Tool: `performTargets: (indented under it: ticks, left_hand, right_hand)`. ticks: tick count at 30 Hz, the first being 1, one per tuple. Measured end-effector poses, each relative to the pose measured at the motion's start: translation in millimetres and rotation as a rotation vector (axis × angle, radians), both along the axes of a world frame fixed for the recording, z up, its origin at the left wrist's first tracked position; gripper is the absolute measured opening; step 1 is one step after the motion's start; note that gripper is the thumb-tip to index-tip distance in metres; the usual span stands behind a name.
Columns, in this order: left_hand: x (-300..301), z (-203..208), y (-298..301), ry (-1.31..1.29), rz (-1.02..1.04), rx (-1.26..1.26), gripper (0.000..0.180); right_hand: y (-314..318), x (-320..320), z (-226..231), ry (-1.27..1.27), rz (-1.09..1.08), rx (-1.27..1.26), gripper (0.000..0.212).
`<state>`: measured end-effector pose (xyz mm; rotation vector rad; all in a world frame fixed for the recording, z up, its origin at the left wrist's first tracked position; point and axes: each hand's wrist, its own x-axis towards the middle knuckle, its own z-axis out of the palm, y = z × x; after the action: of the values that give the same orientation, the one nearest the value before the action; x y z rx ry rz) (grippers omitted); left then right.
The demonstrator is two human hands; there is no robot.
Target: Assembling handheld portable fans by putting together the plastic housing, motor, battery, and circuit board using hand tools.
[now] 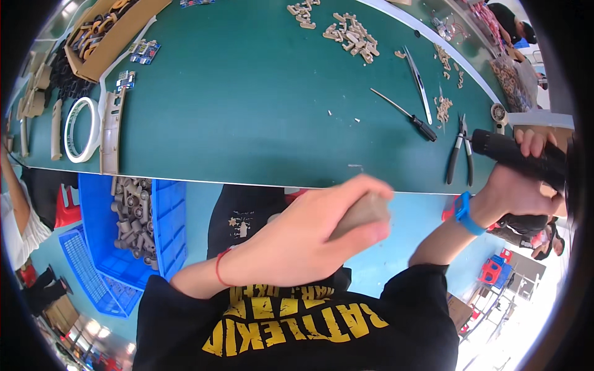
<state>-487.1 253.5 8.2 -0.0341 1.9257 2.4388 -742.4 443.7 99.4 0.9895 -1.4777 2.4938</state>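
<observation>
My left hand [291, 232], a red string round its wrist, is closed about a beige plastic part [365, 216] just off the table's front edge; the fingers hide much of it, and both are slightly blurred. At the right, my right hand [516, 188], with a blue watch [464, 210] on its wrist, grips a black electric screwdriver [504, 148] that points left over the table. Below its tip lie pliers [459, 151] with dark handles. A beige part with a round head [499, 114] lies just beyond the screwdriver.
On the green table [247, 111] are a black-handled screwdriver [421, 127], tweezers [419, 83], piles of small beige pieces [352, 38], a tape roll [80, 130], a long beige shell [111, 133] and a cardboard box [114, 46]. A blue crate [170, 226] of grey-beige parts stands below. Other people sit nearby.
</observation>
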Motion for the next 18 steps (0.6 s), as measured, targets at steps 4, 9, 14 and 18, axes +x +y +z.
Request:
performTargets:
  ticks: [4, 9, 14, 18]
  left_hand:
    - [30, 4, -5, -0.048, -0.007, 0.052, 0.033]
    - [48, 21, -35, -0.169, 0.124, 0.097, 0.034]
    - [40, 35, -60, -0.090, 0.195, -0.097, 0.034]
    - [20, 59, -69, -0.235, 0.203, -0.225, 0.029]
  right_hand:
    - [37, -74, -13, 0.061, -0.350, 0.398, 0.062]
    - [80, -134, -39, 0.389, -0.914, 1.159, 0.060]
    - [82, -143, -59, 0.276, -0.894, 1.136, 0.055]
    - [3, -41, -59, 0.416, -0.723, 0.872, 0.042]
